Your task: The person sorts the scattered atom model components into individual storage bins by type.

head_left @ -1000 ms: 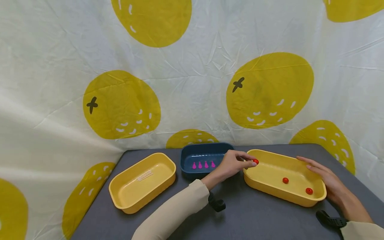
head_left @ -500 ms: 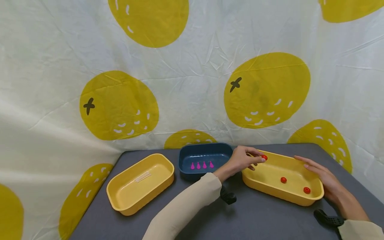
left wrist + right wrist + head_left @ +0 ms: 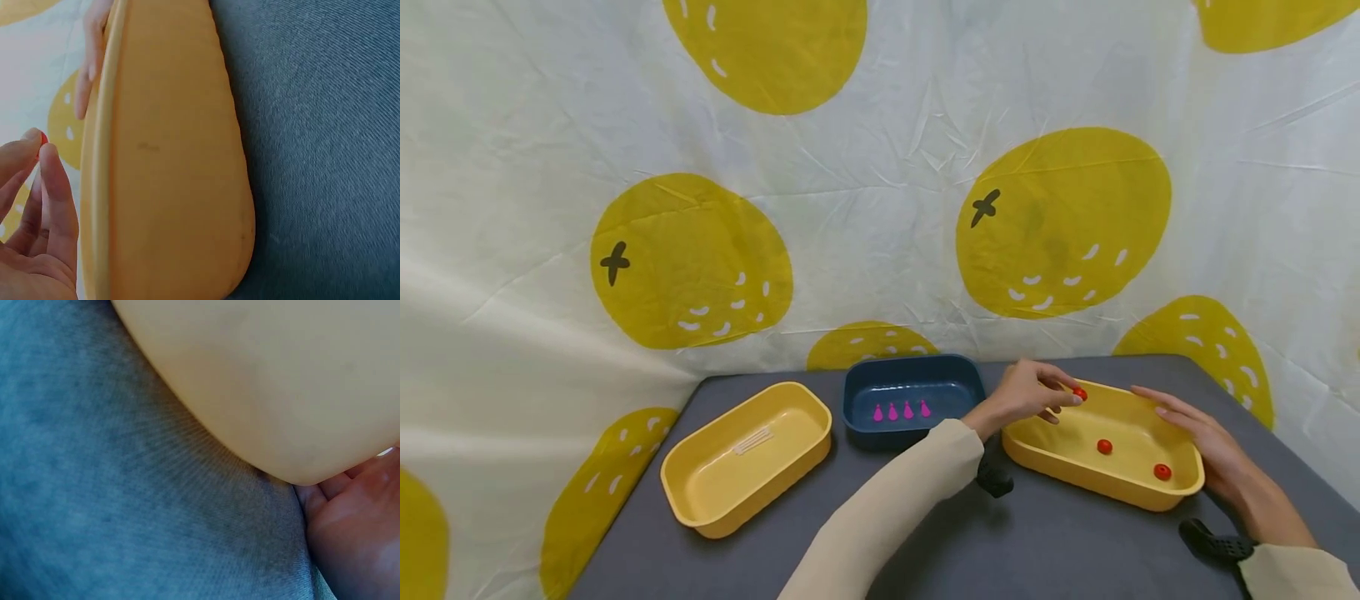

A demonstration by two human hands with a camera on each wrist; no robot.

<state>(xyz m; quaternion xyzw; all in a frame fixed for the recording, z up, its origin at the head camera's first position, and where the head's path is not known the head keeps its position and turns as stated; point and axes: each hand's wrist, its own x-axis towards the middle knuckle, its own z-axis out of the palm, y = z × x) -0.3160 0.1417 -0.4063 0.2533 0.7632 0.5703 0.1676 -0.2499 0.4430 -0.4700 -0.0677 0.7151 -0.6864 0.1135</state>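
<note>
My left hand (image 3: 1026, 392) pinches a small red bead (image 3: 1079, 394) between thumb and fingertips, over the far side of the right yellow tray (image 3: 1075, 468). In the left wrist view, a sliver of the red bead (image 3: 44, 139) shows between the fingertips. Two more red beads lie in that tray, one bead (image 3: 1104, 447) near its middle and another bead (image 3: 1162, 472), with a hole on top, towards its right end. My right hand (image 3: 1217, 450) rests against the tray's right end, its fingers stretched along the rim. The right wrist view shows the palm (image 3: 362, 531) beside the tray wall.
A dark blue tray (image 3: 868, 435) at the back middle holds several pink teardrop-shaped pieces (image 3: 908, 410). On the left, another yellow tray (image 3: 767, 483) contains thin pale sticks (image 3: 752, 441). A patterned cloth (image 3: 880, 250) hangs behind the grey table (image 3: 737, 567).
My left hand has moved right with the red bead, from the tray's left end to over its far side. The right hand stays at the tray's right end.
</note>
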